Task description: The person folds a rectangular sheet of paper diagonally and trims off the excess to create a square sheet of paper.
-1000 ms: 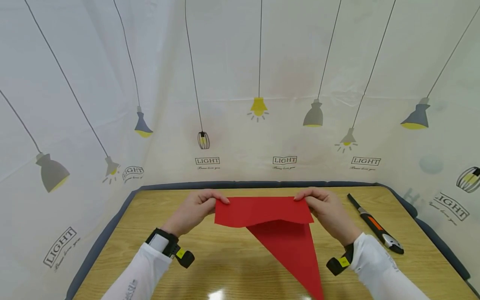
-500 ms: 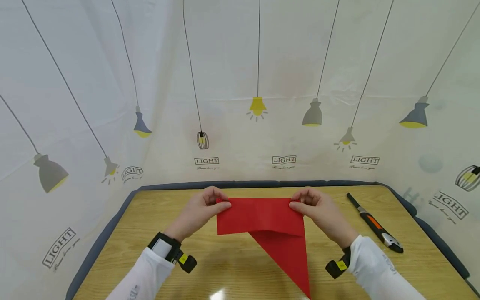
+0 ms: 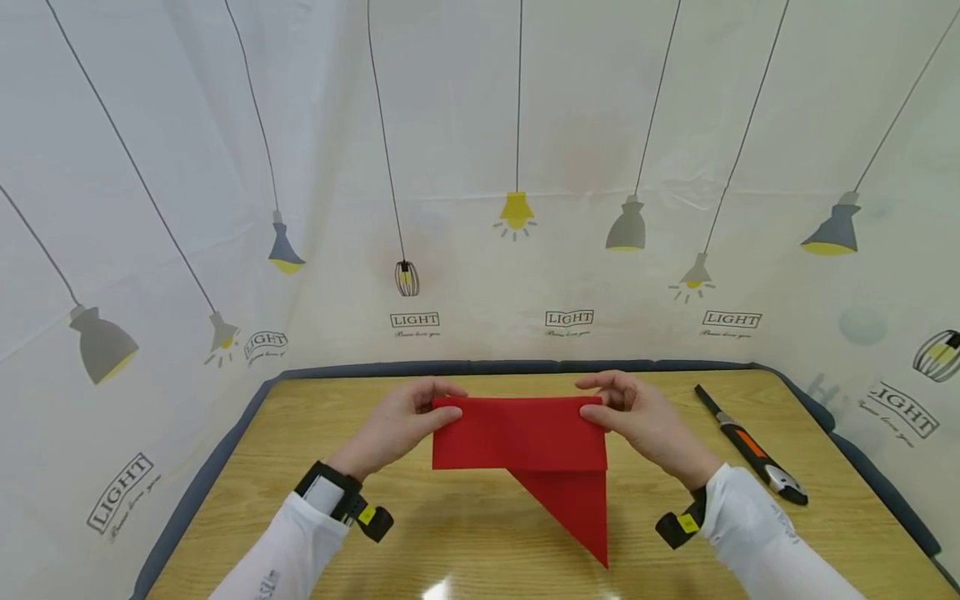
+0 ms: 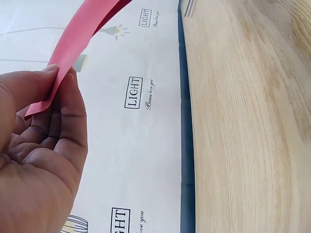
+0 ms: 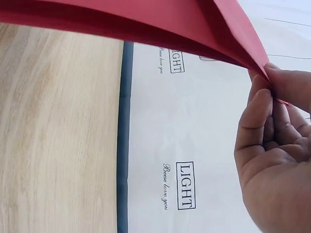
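The head view shows the whole folded sheet of red paper (image 3: 520,437), held up above the light wooden desk (image 3: 285,517): a wide band on top, and a pointed triangle which hangs under its right part. The right wrist view shows what the head view does not: the layers of the paper stand a little apart. Only in the head view one sees the black and orange utility knife (image 3: 752,446), lying on the desk, right of the hands. The left hand (image 3: 393,425) pinches the upper left corner between thumb and fingers, almost closed; the right hand (image 3: 648,425) likewise pinches the upper right corner. In count: two hands, one red paper, one knife.
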A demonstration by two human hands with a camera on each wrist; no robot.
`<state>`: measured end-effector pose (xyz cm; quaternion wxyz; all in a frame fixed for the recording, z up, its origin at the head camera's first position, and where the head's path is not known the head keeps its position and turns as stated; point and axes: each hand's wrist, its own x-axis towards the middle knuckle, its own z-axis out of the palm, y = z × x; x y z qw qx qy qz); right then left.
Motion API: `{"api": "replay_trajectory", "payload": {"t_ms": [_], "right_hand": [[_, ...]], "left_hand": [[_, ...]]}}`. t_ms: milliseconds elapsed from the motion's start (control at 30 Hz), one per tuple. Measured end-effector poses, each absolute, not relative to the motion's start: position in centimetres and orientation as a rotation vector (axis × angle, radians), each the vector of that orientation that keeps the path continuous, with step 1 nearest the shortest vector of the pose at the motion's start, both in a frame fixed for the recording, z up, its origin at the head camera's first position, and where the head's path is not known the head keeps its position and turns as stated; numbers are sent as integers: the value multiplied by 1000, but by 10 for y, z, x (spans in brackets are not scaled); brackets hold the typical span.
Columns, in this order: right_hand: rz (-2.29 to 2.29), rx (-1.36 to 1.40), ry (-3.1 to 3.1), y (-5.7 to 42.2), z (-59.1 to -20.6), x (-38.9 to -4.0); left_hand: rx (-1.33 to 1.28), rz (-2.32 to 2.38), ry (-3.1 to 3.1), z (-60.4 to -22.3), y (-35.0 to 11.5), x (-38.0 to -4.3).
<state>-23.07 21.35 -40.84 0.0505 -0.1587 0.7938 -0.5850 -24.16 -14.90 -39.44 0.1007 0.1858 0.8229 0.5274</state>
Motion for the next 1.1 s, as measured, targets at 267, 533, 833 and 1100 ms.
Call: {"api": "replay_trajectory", "payload": {"t_ms": [267,533,833,1100], "right_hand": [[-1696,-481,2482,211,-402,-228],[-1597,-492,2583,211,-402,-226],[-1494,-434,2619,210,-400,-225],[-1441,-326,2590,205,-389,-223]], "left_hand": [[562,1533,2422,-392,-149,-240],[594,1509,2449,-391,-148,-238],[662,1457,2509,-389,-146,-235],[755,1388,2589,-389,-147,-234]]}}
